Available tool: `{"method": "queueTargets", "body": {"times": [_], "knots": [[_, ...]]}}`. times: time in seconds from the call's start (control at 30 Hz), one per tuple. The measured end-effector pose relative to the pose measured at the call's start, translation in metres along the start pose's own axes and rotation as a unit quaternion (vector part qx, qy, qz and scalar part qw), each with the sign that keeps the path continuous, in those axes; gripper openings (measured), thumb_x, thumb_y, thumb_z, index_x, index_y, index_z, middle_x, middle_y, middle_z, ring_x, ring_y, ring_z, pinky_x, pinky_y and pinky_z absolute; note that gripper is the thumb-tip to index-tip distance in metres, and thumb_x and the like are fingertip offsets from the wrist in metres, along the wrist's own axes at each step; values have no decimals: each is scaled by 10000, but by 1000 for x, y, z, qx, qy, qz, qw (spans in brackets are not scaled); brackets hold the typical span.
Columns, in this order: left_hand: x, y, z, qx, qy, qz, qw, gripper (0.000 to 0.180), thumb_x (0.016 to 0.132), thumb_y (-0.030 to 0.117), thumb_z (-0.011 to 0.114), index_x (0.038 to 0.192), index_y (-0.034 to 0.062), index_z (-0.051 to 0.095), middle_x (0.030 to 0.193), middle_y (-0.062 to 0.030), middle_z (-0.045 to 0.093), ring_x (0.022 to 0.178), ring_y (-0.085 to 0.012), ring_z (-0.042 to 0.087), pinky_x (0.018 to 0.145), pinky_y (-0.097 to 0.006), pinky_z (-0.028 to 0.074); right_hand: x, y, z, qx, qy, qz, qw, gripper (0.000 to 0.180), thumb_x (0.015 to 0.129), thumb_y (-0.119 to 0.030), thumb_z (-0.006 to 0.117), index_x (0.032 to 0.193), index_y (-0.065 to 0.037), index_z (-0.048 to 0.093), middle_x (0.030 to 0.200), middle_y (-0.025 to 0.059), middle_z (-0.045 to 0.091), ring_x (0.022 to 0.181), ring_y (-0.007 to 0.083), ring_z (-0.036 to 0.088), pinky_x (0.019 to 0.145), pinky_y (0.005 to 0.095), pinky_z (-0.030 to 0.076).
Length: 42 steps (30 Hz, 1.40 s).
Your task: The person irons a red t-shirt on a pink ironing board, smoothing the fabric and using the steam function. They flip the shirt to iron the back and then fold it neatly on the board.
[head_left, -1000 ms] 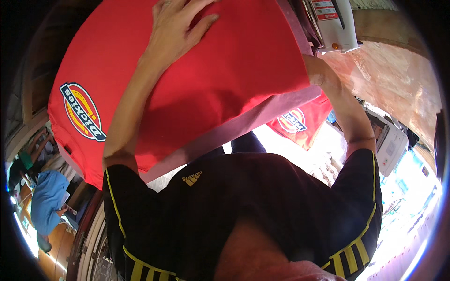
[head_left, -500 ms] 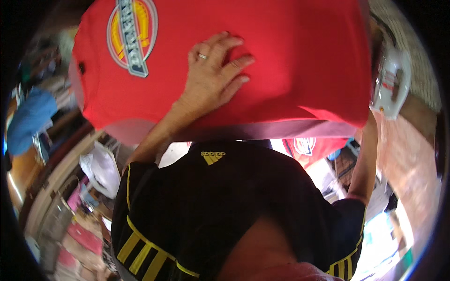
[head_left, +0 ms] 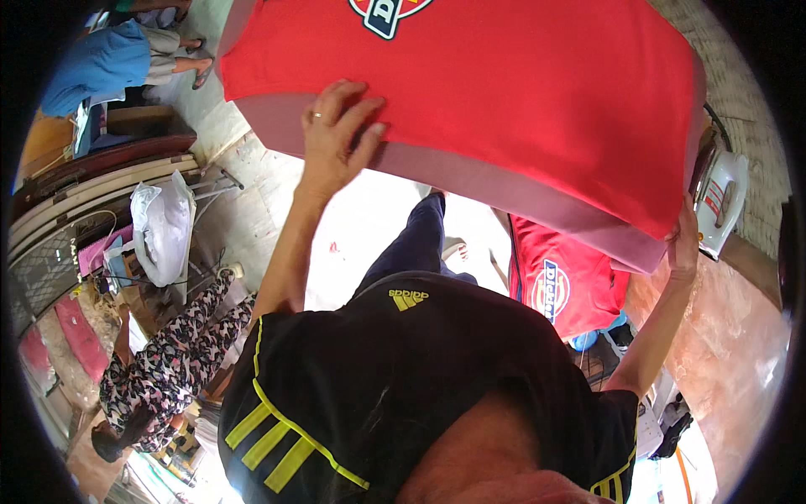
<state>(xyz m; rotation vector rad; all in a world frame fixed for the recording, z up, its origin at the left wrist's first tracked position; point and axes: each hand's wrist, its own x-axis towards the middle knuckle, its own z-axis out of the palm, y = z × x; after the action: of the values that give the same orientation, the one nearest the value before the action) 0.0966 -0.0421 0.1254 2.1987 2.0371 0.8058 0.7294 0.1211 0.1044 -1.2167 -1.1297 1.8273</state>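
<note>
Well to the left of the fingers of the left hand [head_left: 330, 151] are a person in a blue shirt [head_left: 96, 67] and, lower down, a white bag [head_left: 159, 231] and a person in patterned clothes [head_left: 176, 357]. Those fingers are loosely spread and curled over the near edge of a padded mauve table [head_left: 470, 189], tips at the hem of a red garment [head_left: 537, 101], probably to steady it. The garment lies flat from those tips across to the right hand [head_left: 686, 244], its emblem [head_left: 386, 15] up beyond them; the padding likely helps it lie evenly. Below and left of the right fingers, a second red garment [head_left: 567, 294] sits lower than the table. The right fingers are at the cloth's near corner, perhaps to straighten it; I cannot tell whether they pinch. Just right of them is an iron [head_left: 724, 197], presumably placed there for easy reach
</note>
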Motion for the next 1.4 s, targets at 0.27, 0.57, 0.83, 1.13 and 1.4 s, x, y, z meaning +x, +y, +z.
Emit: {"method": "queueTargets", "body": {"times": [0.27,0.57,0.83,1.13,1.4], "knots": [[9,-130,-41,44,91,70,992,475,744,-27,553,1188,91,674,1241,-161,611,1125,-362,577,968,-409,465,-48,29,127,-583,154,-298,740,550,773,-3,629,1313,-75,552,1298,140,583,1191,353,551,1005,434,453],[30,-165,-68,130,60,81,986,350,749,-15,579,1055,109,693,952,-84,603,902,-333,577,775,-444,476,-50,14,141,-648,180,-336,659,451,734,26,600,1178,-45,630,994,193,521,937,396,552,830,478,463],[29,-167,-91,198,102,118,968,280,742,-21,599,988,87,676,914,-89,595,879,-325,583,734,-437,477,-57,-26,142,-703,219,-341,584,303,740,-65,711,1030,-154,731,1203,126,565,1119,354,529,921,473,435],[-49,-113,-149,187,130,112,967,217,737,-31,628,930,54,676,868,-103,587,852,-324,586,708,-445,469,-182,-47,176,-695,219,-391,562,164,804,-80,641,963,-75,682,1074,80,627,1061,298,570,947,447,396],[-133,-100,-114,113,56,21,992,305,719,-62,619,978,80,694,893,-104,598,892,-332,579,758,-445,465,-225,42,160,-677,160,-293,656,190,800,-85,657,988,-65,682,1065,96,653,1041,297,591,960,467,396]]}}
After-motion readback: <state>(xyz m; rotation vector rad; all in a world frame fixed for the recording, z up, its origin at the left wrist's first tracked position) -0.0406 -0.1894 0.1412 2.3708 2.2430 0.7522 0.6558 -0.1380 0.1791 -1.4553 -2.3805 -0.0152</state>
